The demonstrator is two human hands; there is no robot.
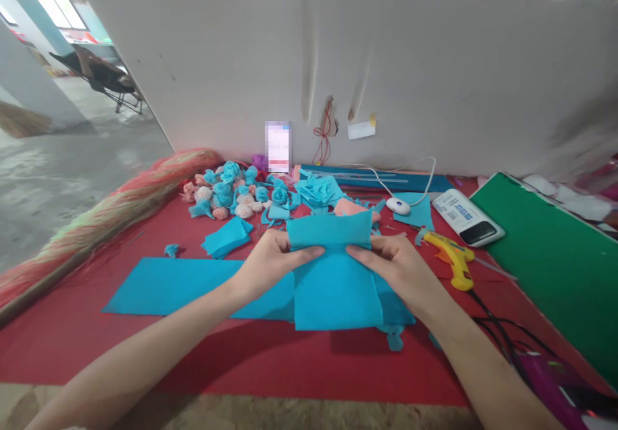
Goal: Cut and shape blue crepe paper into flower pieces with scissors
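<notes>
My left hand (277, 256) and right hand (389, 256) each pinch one side of the folded blue sheet (338, 282), thumbs on top. I see it above the long blue strip (193, 285) on the red table (193, 359).

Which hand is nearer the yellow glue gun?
Right. The right hand grips the blue sheet just left of the yellow glue gun; the left hand holds the sheet's opposite side, farther away.
</notes>
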